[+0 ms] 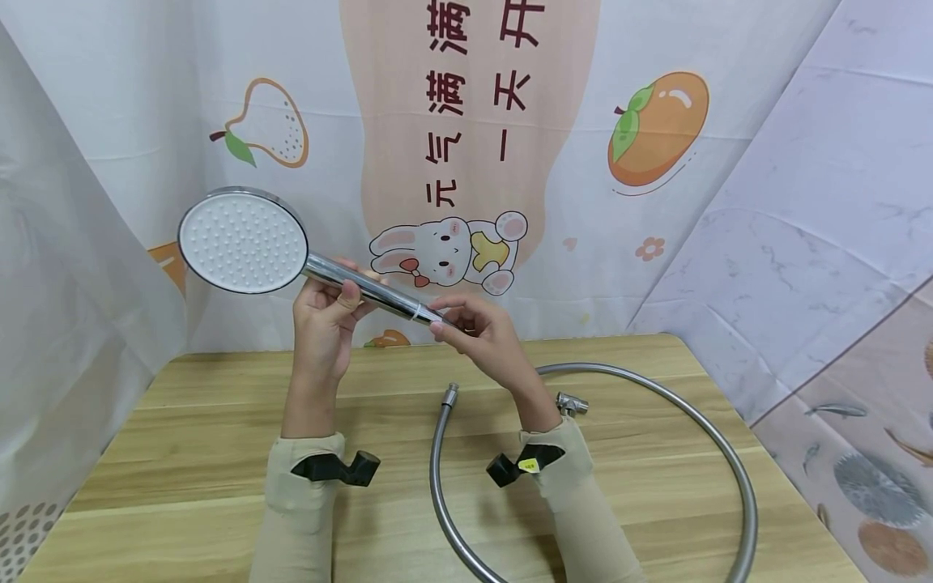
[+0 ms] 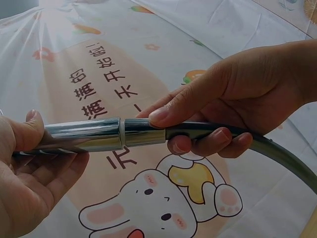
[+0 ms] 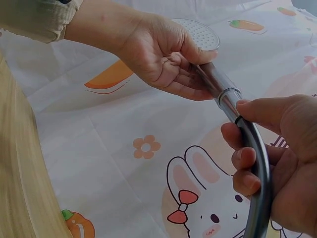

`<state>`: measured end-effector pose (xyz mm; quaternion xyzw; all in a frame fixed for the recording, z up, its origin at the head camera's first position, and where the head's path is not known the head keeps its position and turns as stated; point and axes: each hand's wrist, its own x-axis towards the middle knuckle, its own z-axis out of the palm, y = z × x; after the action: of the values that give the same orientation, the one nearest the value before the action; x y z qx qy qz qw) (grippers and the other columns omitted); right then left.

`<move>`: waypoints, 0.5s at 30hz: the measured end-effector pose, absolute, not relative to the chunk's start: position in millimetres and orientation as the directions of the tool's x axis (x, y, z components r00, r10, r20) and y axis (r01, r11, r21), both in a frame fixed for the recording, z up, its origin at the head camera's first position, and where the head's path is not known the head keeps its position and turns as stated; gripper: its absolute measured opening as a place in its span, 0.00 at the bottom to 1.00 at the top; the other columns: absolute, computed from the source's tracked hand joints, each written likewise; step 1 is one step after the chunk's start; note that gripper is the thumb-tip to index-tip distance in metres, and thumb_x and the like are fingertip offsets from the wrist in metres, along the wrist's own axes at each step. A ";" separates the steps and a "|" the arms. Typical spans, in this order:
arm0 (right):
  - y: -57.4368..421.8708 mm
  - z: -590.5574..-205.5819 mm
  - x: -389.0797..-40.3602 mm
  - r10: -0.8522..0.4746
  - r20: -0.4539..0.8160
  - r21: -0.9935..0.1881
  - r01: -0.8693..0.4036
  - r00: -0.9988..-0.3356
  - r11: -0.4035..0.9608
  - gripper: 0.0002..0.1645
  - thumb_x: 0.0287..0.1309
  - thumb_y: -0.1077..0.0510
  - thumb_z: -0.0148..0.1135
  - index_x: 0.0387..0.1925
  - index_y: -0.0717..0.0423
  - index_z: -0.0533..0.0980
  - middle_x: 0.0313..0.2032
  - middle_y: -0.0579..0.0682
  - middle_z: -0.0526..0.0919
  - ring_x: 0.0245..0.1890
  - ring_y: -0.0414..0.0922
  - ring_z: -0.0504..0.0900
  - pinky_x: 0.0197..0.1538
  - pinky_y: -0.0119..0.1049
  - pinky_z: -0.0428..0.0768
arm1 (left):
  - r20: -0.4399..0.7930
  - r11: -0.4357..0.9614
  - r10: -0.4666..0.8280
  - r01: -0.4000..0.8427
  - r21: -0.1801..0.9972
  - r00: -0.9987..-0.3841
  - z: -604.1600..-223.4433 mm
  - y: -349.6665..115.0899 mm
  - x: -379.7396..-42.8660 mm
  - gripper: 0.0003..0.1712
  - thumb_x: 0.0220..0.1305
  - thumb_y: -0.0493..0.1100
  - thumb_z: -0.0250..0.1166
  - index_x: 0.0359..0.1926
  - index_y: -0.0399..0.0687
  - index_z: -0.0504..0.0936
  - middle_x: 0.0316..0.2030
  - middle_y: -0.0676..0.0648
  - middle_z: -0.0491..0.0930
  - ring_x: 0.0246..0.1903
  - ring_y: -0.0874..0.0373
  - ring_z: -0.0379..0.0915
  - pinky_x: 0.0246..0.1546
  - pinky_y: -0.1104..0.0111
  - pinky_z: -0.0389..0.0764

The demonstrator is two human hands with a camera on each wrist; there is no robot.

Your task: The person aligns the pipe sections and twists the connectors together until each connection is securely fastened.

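A chrome handheld shower head (image 1: 244, 241) is held up above the table, its round white nozzle face toward the head camera. My left hand (image 1: 321, 336) grips its chrome handle, thumb on the near side. At the handle's lower end, my right hand (image 1: 490, 336) holds a grey metal shower hose (image 2: 277, 153) just behind its chrome end fitting (image 2: 144, 132). Fitting and handle are in line and meet at a narrow seam in the left wrist view. Whether the thread is engaged cannot be seen. The right wrist view shows the right fingers curled round the hose (image 3: 258, 198).
The rest of the hose loops over the wooden table (image 1: 175, 453), its other metal end (image 1: 450, 395) lying between my forearms. A small chrome angle valve (image 1: 572, 403) lies beside my right forearm. A printed cloth (image 1: 313, 48) hangs behind the table.
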<state>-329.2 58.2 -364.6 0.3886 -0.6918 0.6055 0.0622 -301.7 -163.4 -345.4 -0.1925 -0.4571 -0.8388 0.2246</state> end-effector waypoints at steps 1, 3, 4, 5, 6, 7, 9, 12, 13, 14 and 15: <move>58.3 -364.8 -329.4 -0.463 0.556 -0.790 -0.612 -0.691 -0.037 0.15 0.66 0.66 0.64 0.54 0.59 0.79 0.31 0.58 0.85 0.23 0.42 0.71 0.25 0.29 0.70 | 0.529 -0.481 -0.201 0.553 0.680 -0.825 -345.3 -163.2 -301.4 0.11 0.65 0.41 0.65 0.46 0.42 0.77 0.36 0.45 0.88 0.40 0.52 0.88 0.44 0.65 0.89; 58.5 -364.9 -329.5 -0.464 0.556 -0.791 -0.610 -0.690 -0.041 0.16 0.66 0.66 0.64 0.54 0.60 0.79 0.30 0.57 0.84 0.23 0.42 0.71 0.25 0.29 0.70 | 0.532 -0.483 -0.198 0.555 0.678 -0.823 -345.3 -162.9 -301.2 0.11 0.65 0.41 0.65 0.46 0.42 0.77 0.36 0.45 0.88 0.40 0.52 0.88 0.44 0.65 0.89; 58.6 -365.1 -329.7 -0.464 0.555 -0.793 -0.607 -0.691 -0.044 0.16 0.66 0.66 0.64 0.54 0.60 0.79 0.30 0.57 0.84 0.22 0.42 0.71 0.24 0.29 0.69 | 0.535 -0.485 -0.197 0.555 0.676 -0.822 -345.4 -162.8 -301.1 0.11 0.65 0.41 0.65 0.46 0.42 0.77 0.36 0.45 0.88 0.40 0.52 0.88 0.44 0.64 0.89; 58.6 -365.3 -329.9 -0.466 0.553 -0.795 -0.605 -0.691 -0.048 0.16 0.66 0.66 0.64 0.54 0.60 0.80 0.30 0.57 0.84 0.22 0.42 0.70 0.24 0.29 0.69 | 0.536 -0.487 -0.196 0.556 0.674 -0.821 -345.4 -162.7 -301.1 0.11 0.65 0.41 0.65 0.46 0.42 0.77 0.36 0.45 0.88 0.40 0.52 0.88 0.44 0.64 0.89; 58.6 -365.5 -330.2 -0.466 0.553 -0.796 -0.604 -0.690 -0.051 0.15 0.66 0.66 0.64 0.54 0.61 0.80 0.30 0.57 0.84 0.22 0.42 0.70 0.24 0.29 0.69 | 0.537 -0.489 -0.195 0.556 0.672 -0.821 -345.4 -162.6 -301.2 0.11 0.65 0.41 0.65 0.46 0.41 0.77 0.36 0.44 0.88 0.40 0.52 0.88 0.44 0.64 0.89; 58.6 -365.4 -330.3 -0.468 0.553 -0.797 -0.602 -0.690 -0.055 0.15 0.66 0.66 0.64 0.54 0.61 0.80 0.30 0.57 0.84 0.22 0.42 0.70 0.24 0.29 0.69 | 0.538 -0.490 -0.193 0.556 0.671 -0.820 -345.4 -162.5 -301.2 0.11 0.65 0.40 0.65 0.46 0.41 0.76 0.36 0.44 0.88 0.40 0.53 0.88 0.44 0.64 0.89; 58.7 -365.2 -330.5 -0.471 0.553 -0.798 -0.599 -0.688 -0.061 0.15 0.67 0.66 0.64 0.54 0.62 0.80 0.30 0.58 0.83 0.21 0.41 0.69 0.23 0.29 0.68 | 0.539 -0.492 -0.192 0.556 0.670 -0.820 -345.5 -162.4 -301.3 0.11 0.65 0.40 0.64 0.46 0.41 0.76 0.36 0.45 0.88 0.40 0.53 0.88 0.44 0.64 0.89; 58.7 -364.9 -330.5 -0.475 0.555 -0.797 -0.600 -0.683 -0.067 0.15 0.67 0.66 0.63 0.54 0.63 0.80 0.30 0.59 0.82 0.21 0.41 0.69 0.23 0.29 0.67 | 0.536 -0.491 -0.193 0.554 0.672 -0.822 -345.6 -162.6 -301.3 0.11 0.65 0.40 0.65 0.46 0.42 0.76 0.36 0.45 0.87 0.41 0.54 0.88 0.45 0.64 0.89; 58.8 -364.7 -330.5 -0.476 0.556 -0.796 -0.601 -0.681 -0.068 0.15 0.67 0.67 0.63 0.54 0.63 0.80 0.30 0.60 0.82 0.22 0.41 0.69 0.23 0.29 0.67 | 0.536 -0.490 -0.194 0.554 0.673 -0.822 -345.6 -162.6 -301.2 0.11 0.65 0.40 0.65 0.46 0.42 0.76 0.36 0.45 0.87 0.41 0.54 0.88 0.45 0.64 0.89; 58.8 -364.5 -330.4 -0.478 0.557 -0.795 -0.603 -0.680 -0.068 0.15 0.67 0.67 0.62 0.54 0.63 0.80 0.30 0.60 0.82 0.22 0.41 0.69 0.23 0.29 0.67 | 0.535 -0.490 -0.195 0.554 0.673 -0.822 -345.6 -162.7 -301.2 0.11 0.65 0.40 0.65 0.46 0.42 0.76 0.36 0.45 0.87 0.41 0.54 0.88 0.45 0.64 0.89; 58.9 -364.3 -330.2 -0.479 0.558 -0.793 -0.606 -0.678 -0.066 0.15 0.68 0.67 0.62 0.54 0.63 0.80 0.30 0.60 0.82 0.21 0.41 0.69 0.23 0.29 0.67 | 0.534 -0.489 -0.194 0.553 0.674 -0.823 -345.6 -162.7 -301.1 0.11 0.65 0.40 0.65 0.46 0.42 0.76 0.36 0.45 0.87 0.41 0.54 0.87 0.45 0.64 0.89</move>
<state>-330.2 58.9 -364.3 0.3979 -0.6815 0.6121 0.0517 -301.1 -162.7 -345.6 -0.1979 -0.4538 -0.8399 0.2226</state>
